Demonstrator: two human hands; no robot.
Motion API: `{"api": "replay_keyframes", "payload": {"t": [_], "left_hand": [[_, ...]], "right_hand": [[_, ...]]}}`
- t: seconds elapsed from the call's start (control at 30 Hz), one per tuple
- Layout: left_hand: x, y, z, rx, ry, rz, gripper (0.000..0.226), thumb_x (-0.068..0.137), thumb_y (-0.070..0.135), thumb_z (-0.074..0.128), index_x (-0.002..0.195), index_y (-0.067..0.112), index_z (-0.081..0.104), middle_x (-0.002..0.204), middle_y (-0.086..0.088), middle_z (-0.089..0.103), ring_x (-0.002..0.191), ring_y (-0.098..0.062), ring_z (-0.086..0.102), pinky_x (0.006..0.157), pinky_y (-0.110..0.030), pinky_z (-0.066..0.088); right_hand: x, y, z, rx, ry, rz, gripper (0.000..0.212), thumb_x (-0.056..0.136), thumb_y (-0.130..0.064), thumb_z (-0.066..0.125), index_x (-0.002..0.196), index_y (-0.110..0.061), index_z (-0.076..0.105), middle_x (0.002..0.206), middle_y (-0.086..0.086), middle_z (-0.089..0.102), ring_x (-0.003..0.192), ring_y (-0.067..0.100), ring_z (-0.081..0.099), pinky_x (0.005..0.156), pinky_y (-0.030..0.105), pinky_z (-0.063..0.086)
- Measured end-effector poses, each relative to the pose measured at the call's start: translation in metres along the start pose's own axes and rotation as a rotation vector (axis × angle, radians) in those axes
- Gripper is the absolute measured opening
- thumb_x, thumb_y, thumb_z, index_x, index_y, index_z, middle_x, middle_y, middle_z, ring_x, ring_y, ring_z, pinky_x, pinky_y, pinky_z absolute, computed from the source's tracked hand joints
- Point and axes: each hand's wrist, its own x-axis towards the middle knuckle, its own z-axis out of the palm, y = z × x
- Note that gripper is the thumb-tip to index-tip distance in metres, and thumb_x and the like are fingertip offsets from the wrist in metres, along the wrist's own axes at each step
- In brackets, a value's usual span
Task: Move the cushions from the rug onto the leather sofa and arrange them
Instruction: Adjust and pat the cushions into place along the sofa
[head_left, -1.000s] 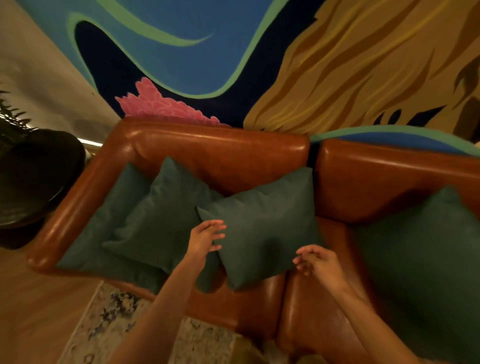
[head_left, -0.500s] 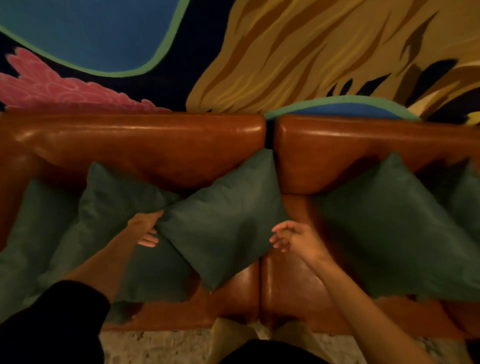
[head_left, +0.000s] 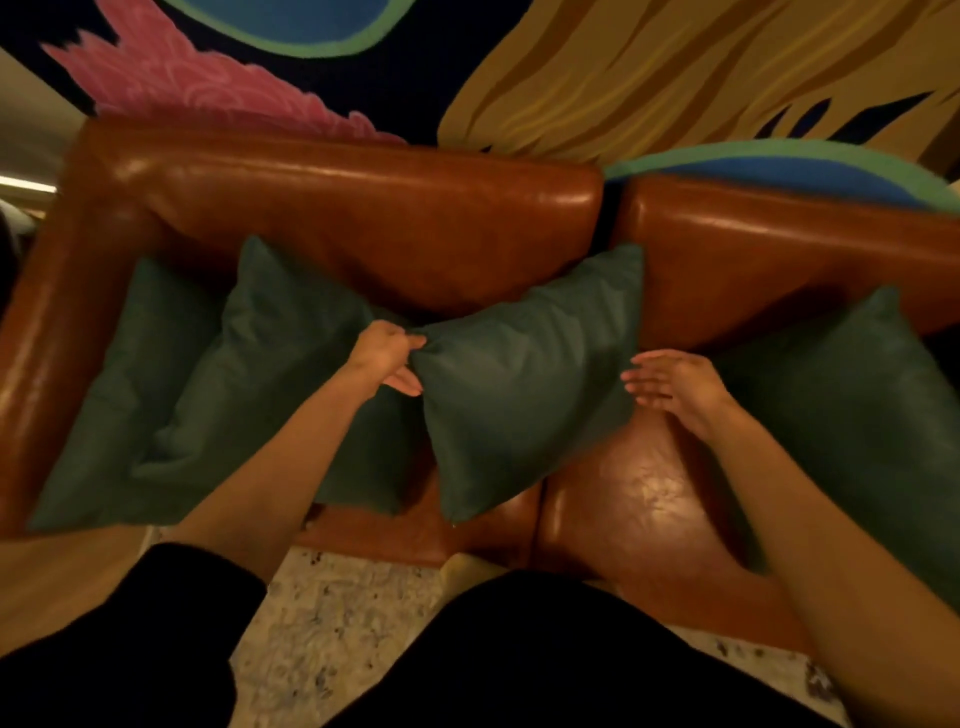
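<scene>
Several dark green cushions lie on the brown leather sofa (head_left: 363, 208). The middle cushion (head_left: 524, 374) leans on the backrest over the seam between the seats. My left hand (head_left: 387, 356) pinches its left corner. My right hand (head_left: 670, 387) is open, fingers spread, at that cushion's right edge; whether it touches I cannot tell. Two more cushions, one (head_left: 280, 353) overlapping the other (head_left: 124, 395), fill the left end by the armrest. Another cushion (head_left: 852, 410) rests on the right seat.
A pale patterned rug (head_left: 343, 623) lies in front of the sofa below my arms. A painted mural (head_left: 623, 78) covers the wall behind the backrest. Bare leather seat (head_left: 639, 493) shows between the middle and right cushions.
My left hand has closed on the middle cushion's left corner. My right hand has opened flat and come up to the cushion's right edge. The view has shifted right and closer.
</scene>
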Motion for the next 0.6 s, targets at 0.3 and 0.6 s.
{"api": "replay_keyframes", "payload": {"t": [0.3, 0.6], "left_hand": [[-0.017, 0.014, 0.028, -0.025, -0.008, 0.061, 0.052, 0.093, 0.015, 0.058, 0.135, -0.009, 0.038, 0.104, -0.034, 0.059, 0.044, -0.026, 0.065, 0.045, -0.039, 0.058], [-0.033, 0.0, 0.037, 0.101, 0.001, 0.137, 0.032, 0.095, 0.016, 0.054, 0.12, -0.005, 0.051, 0.088, -0.021, 0.065, 0.062, -0.033, 0.067, 0.056, -0.04, 0.06]], "right_hand": [[-0.002, 0.003, 0.04, -0.197, -0.16, 0.145, 0.016, 0.094, -0.03, 0.053, 0.096, -0.016, 0.061, 0.104, 0.018, 0.065, 0.08, 0.023, 0.065, 0.071, 0.033, 0.049], [0.003, 0.001, 0.061, -0.393, -0.166, 0.216, 0.049, 0.093, -0.055, 0.046, 0.111, -0.011, 0.056, 0.106, 0.013, 0.059, 0.097, 0.029, 0.062, 0.078, 0.038, 0.048]]}}
